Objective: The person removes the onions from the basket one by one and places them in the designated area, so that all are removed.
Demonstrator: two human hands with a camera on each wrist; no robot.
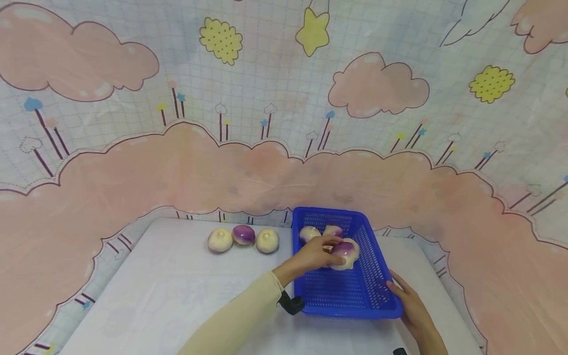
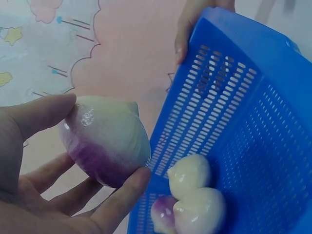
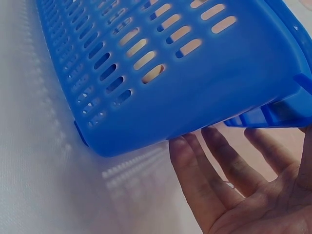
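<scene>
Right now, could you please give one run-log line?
Left hand holds purple-white turnip; right hand holds blue basket; three turnips visible inside; three turnips on table

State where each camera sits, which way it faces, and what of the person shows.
Head: on the head, facing forward and down over the white tabletop and blue basket; the left hand, right hand and left sleeve show.
Left wrist: facing the purple-and-white vegetable that the left hand holds; the right hand shows at the basket's edge.
Right wrist: facing the basket's slotted outer wall; the right hand shows at its corner.
Shared: head and left wrist both show the held vegetable and both hands.
</scene>
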